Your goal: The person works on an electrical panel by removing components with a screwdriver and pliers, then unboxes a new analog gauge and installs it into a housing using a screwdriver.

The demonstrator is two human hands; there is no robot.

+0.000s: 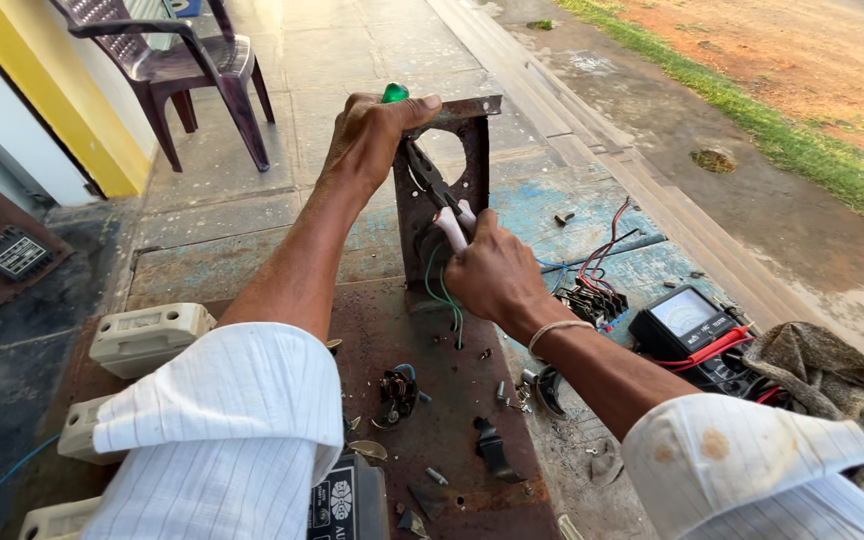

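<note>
My left hand (372,135) grips the top edge of a rusty upright metal bracket (475,160) and holds a green-handled tool (395,93) whose tip is hidden behind the fingers. My right hand (492,275) is closed on the white handles of a pair of pliers (442,205) whose jaws reach into the bracket's round opening. Green wires (442,295) hang below the right hand. The bracket stands on a rusty metal panel (432,420) in front of me.
Cream fuse holders (147,335) sit at the panel's left edge. A black multimeter (687,325) with red leads and a grey cloth (832,380) lie at right. Loose screws and small parts (397,395) litter the panel. A purple plastic chair (187,60) stands behind.
</note>
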